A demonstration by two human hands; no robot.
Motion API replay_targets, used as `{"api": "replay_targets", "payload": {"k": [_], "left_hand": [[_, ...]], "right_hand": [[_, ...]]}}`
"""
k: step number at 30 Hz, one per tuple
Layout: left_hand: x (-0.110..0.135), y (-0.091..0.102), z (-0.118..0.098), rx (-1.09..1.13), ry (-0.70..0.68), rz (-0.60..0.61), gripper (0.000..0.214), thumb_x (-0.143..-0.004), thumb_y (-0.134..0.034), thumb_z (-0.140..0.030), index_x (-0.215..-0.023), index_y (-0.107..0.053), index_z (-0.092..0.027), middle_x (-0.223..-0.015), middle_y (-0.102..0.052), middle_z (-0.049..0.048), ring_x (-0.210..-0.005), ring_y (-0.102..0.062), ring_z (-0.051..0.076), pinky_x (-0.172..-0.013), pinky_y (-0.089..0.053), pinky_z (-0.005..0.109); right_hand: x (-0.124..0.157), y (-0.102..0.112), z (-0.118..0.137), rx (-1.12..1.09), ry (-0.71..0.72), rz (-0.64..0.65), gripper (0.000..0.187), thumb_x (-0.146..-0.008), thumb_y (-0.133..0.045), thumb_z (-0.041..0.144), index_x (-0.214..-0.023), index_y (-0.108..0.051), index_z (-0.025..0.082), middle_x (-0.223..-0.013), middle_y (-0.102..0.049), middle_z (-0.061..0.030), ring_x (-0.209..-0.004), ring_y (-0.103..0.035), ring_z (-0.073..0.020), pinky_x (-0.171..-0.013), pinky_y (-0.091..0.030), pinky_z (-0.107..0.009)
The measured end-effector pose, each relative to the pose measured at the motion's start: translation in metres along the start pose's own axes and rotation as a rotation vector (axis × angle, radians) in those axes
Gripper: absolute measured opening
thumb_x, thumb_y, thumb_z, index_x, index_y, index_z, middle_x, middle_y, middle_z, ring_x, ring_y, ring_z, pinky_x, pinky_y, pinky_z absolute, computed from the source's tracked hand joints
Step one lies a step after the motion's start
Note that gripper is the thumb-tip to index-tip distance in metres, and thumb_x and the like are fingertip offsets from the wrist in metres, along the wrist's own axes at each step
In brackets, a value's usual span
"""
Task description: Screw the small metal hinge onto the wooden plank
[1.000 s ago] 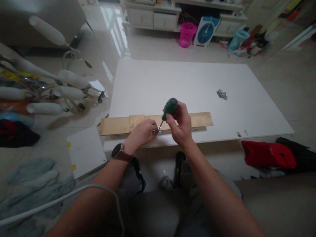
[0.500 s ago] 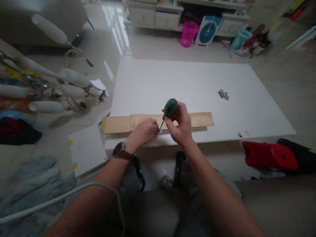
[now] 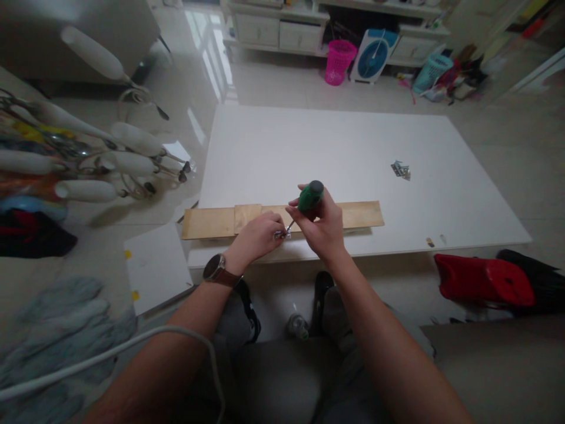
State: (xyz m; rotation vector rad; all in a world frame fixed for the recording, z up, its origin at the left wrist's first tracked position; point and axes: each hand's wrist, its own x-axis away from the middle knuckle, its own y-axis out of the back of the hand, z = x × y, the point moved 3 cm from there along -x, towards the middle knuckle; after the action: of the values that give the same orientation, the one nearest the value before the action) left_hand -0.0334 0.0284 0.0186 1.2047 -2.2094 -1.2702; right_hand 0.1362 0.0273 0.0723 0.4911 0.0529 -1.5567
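My right hand [image 3: 324, 227] is closed round the green handle of a screwdriver [image 3: 309, 198]. The screwdriver slants down to the left, its shaft reaching a small shiny metal fitting [image 3: 281, 234] at the near edge of a wooden strip [image 3: 207, 224]. Fingers of my left hand [image 3: 261, 232] pinch that fitting; its exact kind is too small to make out. Beneath the hands, the strip lies along the near side of a large white board [image 3: 335, 147]. My left wrist wears a watch [image 3: 214, 268].
Loose metal hardware [image 3: 401, 170] lies on the board at the right, small bits [image 3: 429, 242] near its front edge. A smaller white panel [image 3: 156, 268] rests at the left. A red plastic object [image 3: 483, 280] stands at the right. A white cable [image 3: 132, 341] crosses my left forearm.
My right hand has turned a little on the screwdriver, and the handle now tilts further to the right and lower. The left hand keeps its hold at the metal fitting.
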Motion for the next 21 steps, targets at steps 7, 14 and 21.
{"api": "replay_targets", "payload": {"k": [7, 14, 21], "left_hand": [[0.0014, -0.0028, 0.0037, -0.026, 0.002, 0.009, 0.013, -0.09, -0.071, -0.009, -0.093, -0.08, -0.018, -0.099, -0.073, 0.0078, -0.097, -0.066, 0.025, -0.087, -0.056, 0.039], [0.0015, 0.0, 0.0004, 0.005, 0.019, 0.005, 0.017, -0.087, -0.071, -0.007, -0.093, -0.08, -0.022, -0.105, -0.073, 0.0074, -0.106, -0.067, 0.026, -0.095, -0.058, 0.041], [0.0007, 0.0002, -0.0006, 0.011, 0.003, -0.023, 0.016, -0.088, -0.071, -0.008, -0.09, -0.079, -0.022, -0.107, -0.073, 0.0078, -0.106, -0.067, 0.025, -0.097, -0.059, 0.042]], "right_hand": [[0.0001, 0.0034, 0.0084, -0.027, 0.048, 0.061, 0.029, -0.086, -0.066, 0.02, -0.113, -0.058, 0.027, -0.085, -0.07, 0.0016, -0.069, -0.064, -0.0156, -0.06, -0.05, -0.032], [-0.0031, 0.0029, 0.006, 0.035, 0.111, 0.022, 0.029, -0.088, -0.077, 0.031, -0.112, -0.061, 0.026, -0.086, -0.063, 0.0029, -0.062, -0.052, -0.0118, -0.057, -0.044, -0.03], [-0.0027, 0.0023, 0.0025, 0.075, 0.069, 0.026, 0.025, -0.089, -0.081, 0.041, -0.092, -0.062, 0.024, -0.082, -0.062, 0.0018, -0.065, -0.052, -0.0135, -0.061, -0.043, -0.032]]}}
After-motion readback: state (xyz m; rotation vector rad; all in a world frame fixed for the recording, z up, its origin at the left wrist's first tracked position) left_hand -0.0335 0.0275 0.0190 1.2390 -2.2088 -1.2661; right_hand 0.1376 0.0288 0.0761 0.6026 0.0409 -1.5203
